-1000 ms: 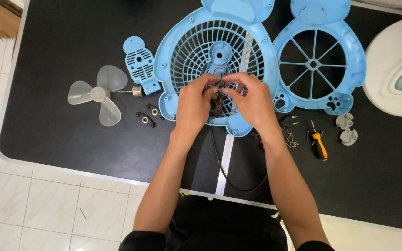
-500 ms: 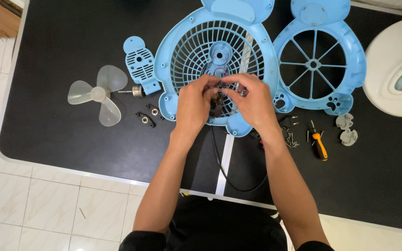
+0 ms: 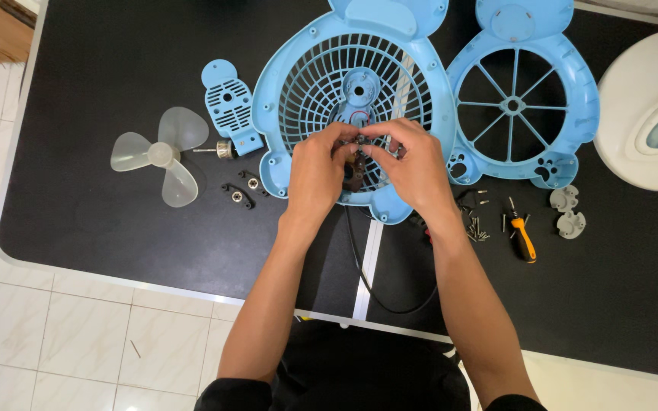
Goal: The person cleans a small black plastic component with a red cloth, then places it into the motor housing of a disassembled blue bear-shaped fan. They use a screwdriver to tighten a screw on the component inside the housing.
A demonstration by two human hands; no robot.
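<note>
Both hands meet over the lower middle of a blue fan grille (image 3: 321, 68) that lies flat on the black table (image 3: 93, 99). The left hand (image 3: 315, 171) and the right hand (image 3: 414, 167) are close together, fingertips nearly touching, pinched on a small dark part (image 3: 356, 172) with thin wires that sits against the grille; how firmly each hand grips it is hard to tell. A black cable (image 3: 359, 266) runs from that part toward the near edge of the table. Just right of the grille lies a second blue fan cover (image 3: 573, 91) with wide spokes. To the left sit a small blue vented plate (image 3: 228, 103), a clear three-blade propeller (image 3: 163, 154) and a small motor shaft (image 3: 218, 150) between them. Near the right wrist are loose screws (image 3: 475, 226), an orange-handled screwdriver (image 3: 522, 237) and two grey clips (image 3: 566, 211). A white appliance (image 3: 634, 129) rests at the far right.
</note>
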